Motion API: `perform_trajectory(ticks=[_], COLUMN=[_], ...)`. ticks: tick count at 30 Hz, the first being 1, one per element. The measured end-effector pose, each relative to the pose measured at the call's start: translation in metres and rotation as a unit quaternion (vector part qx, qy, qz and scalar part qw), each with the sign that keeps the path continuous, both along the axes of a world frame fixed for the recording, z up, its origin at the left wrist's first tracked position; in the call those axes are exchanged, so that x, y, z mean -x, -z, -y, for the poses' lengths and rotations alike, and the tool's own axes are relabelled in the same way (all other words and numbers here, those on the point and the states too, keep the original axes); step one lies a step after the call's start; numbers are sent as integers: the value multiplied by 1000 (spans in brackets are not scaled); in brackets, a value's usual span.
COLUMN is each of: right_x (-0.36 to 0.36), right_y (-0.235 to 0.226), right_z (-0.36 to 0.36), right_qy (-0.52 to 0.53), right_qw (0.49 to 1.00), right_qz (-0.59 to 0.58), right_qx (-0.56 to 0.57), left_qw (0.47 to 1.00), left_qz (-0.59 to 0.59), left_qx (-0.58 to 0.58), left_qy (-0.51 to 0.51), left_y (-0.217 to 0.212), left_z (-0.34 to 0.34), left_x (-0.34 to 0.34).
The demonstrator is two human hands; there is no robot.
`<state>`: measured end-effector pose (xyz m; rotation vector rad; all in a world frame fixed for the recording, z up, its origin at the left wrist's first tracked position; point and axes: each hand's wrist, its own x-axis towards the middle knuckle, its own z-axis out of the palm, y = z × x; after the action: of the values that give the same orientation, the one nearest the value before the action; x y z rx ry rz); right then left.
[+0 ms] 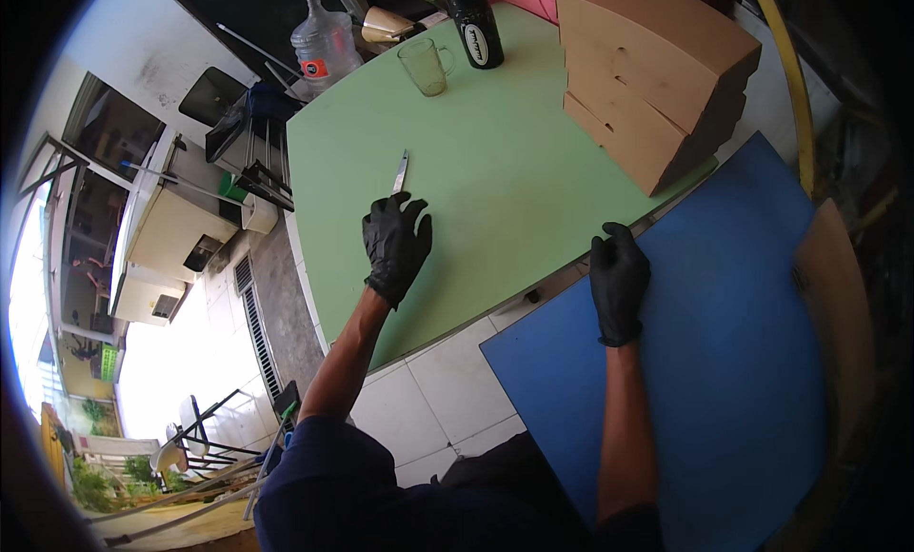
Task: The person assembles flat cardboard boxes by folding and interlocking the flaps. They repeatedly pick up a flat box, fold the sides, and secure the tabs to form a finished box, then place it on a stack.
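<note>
My left hand, in a black glove, is over the green table with its fingers bent and thumb apart. Just beyond its fingertips lies a slim knife with a silvery blade pointing away from me. Its near end meets the fingers in the picture, and whether they touch it I cannot tell. My right hand, gloved in black too, hovers by the near right edge of the green table, above the blue tabletop. Its fingers are curled in together, and no object shows in them.
Brown cardboard boxes are stacked at the green table's far right. A glass mug and a black bottle stand at its far edge. Behind is a large clear water jug. A cardboard piece borders the blue tabletop.
</note>
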<state>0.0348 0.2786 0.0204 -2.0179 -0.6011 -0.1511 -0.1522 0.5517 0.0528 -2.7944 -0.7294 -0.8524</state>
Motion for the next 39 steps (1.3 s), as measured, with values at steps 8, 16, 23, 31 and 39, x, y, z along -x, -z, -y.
perform_trajectory(ticks=[8, 16, 23, 31, 39], right_x=[-6, 63, -38, -162, -206], right_y=[-2, -2, -61, -88, -96], right_z=[15, 203, 447, 539, 540], right_qy=[-80, 20, 335, 142, 91], right_qw=[994, 997, 867, 970, 953], right_qz=[-30, -31, 281, 7, -189], right_qx=[-74, -64, 241, 199, 217], left_qw=[996, 999, 998, 971, 981], left_qz=[54, -9, 52, 26, 67], left_qx=[62, 35, -28, 170, 140], left_qy=[-23, -12, 23, 164, 120], left_y=[46, 53, 42, 38, 56], left_z=[-62, -196, -117, 116, 141], left_x=[34, -69, -68, 31, 34])
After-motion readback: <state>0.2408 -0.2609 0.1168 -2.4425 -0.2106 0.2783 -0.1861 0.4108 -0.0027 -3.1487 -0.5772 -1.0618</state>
